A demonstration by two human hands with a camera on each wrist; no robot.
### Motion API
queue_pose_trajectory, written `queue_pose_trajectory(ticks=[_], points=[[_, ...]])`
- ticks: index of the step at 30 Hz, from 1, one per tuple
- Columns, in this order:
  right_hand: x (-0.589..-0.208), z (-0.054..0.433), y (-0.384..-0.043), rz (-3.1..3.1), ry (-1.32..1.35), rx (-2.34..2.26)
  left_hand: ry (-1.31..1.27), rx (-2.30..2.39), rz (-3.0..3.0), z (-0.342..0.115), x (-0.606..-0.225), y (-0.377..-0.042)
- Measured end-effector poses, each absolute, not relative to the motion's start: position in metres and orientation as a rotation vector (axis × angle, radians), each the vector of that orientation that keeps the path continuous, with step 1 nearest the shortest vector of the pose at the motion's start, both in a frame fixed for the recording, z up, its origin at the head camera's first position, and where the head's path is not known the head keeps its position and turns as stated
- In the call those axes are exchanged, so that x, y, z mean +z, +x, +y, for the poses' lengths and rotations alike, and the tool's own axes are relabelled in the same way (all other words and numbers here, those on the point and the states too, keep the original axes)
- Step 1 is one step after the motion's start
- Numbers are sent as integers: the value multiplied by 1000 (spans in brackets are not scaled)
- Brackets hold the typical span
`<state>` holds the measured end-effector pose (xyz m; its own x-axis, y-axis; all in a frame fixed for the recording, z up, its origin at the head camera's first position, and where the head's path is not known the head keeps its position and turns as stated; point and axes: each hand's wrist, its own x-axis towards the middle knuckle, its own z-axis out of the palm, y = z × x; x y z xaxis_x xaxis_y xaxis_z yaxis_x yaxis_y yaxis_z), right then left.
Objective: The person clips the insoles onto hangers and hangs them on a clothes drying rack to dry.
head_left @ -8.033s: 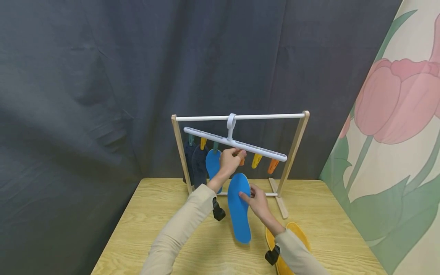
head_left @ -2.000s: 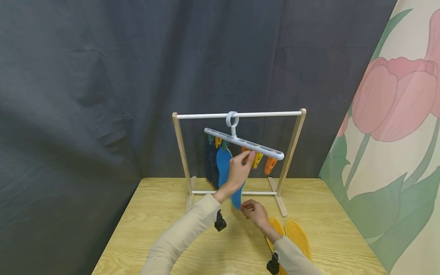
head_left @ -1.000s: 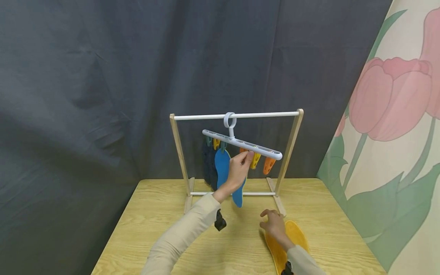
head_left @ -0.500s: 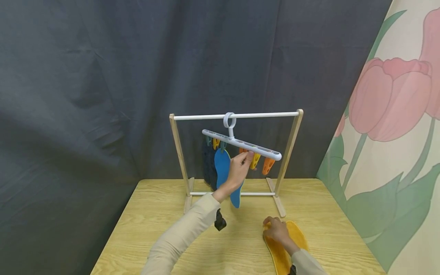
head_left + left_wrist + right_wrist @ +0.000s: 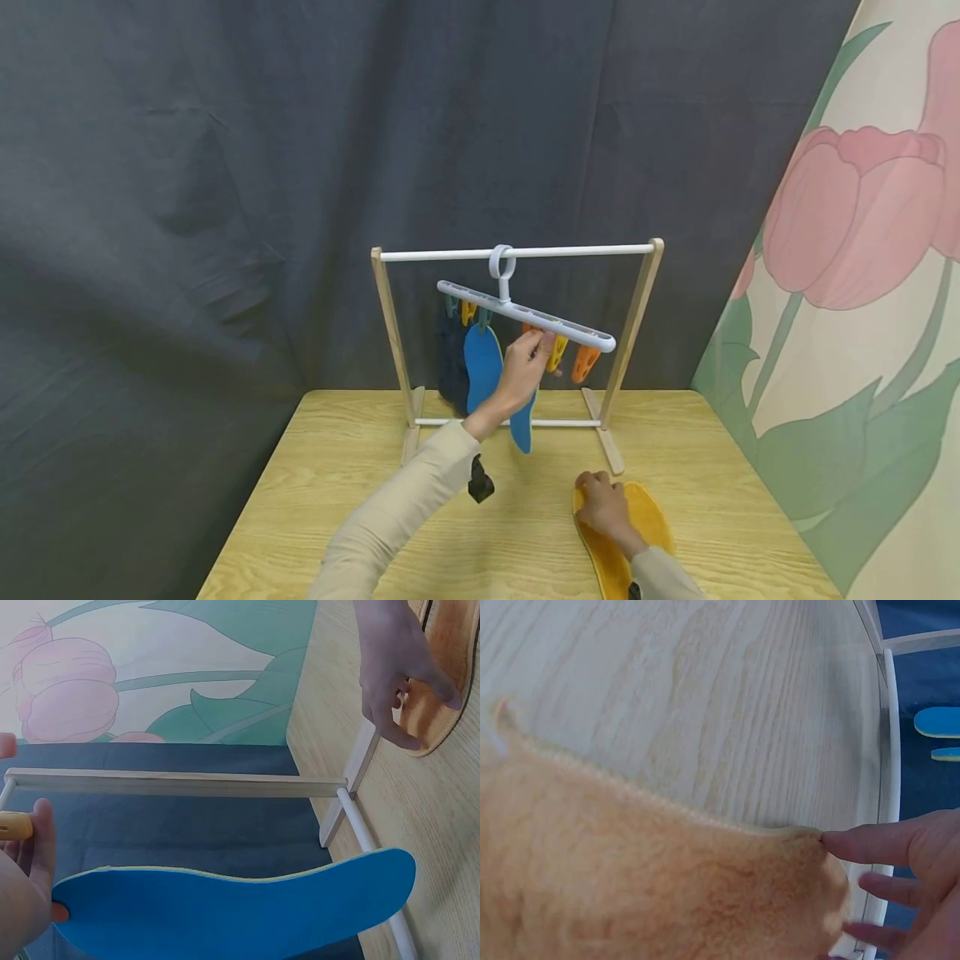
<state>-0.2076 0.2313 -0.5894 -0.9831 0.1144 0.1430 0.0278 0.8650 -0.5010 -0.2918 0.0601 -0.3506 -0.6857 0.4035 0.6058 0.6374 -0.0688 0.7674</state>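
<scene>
My left hand (image 5: 519,368) is up under the grey hanger bar (image 5: 558,325), pinching a yellow clothespin (image 5: 556,354). An orange clothespin, largely hidden by this hand, bites the end of a blue insole (image 5: 232,915) that hangs below. Farther left on the bar, another blue insole (image 5: 482,367) hangs from a green clothespin (image 5: 484,319), near dark cloth pieces (image 5: 452,354). Down on the table, my right hand (image 5: 604,506) reaches over one yellow fuzzy insole (image 5: 675,885). One fingertip touches its edge near the tip, the other fingers spread around that end.
The hanger hooks on the white top rod (image 5: 585,250) of a wooden-legged rack (image 5: 633,325). An orange clothespin (image 5: 586,363) hangs at the bar's right end, holding nothing. A second yellow insole (image 5: 649,517) lies beside the first on the wooden table (image 5: 352,500).
The blue insole, earlier in my right hand, now hangs from the bar. My right hand has let go of it and moved down to the yellow insole. The left hand stays at the bar.
</scene>
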Motion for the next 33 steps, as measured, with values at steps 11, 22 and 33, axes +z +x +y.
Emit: queue_pose_trajectory(ticks=[11, 22, 33], points=[[-585, 226, -204, -2910, -268, 755, -1146, -1878, -2108, 57, -346, -290], [-583, 228, -205, -2900, -216, 784, -1181, -1974, -2130, 62, -358, -308], [-589, 229, -206, -2870, -137, 787, -1229, -2105, -2040, 67, -382, -324]])
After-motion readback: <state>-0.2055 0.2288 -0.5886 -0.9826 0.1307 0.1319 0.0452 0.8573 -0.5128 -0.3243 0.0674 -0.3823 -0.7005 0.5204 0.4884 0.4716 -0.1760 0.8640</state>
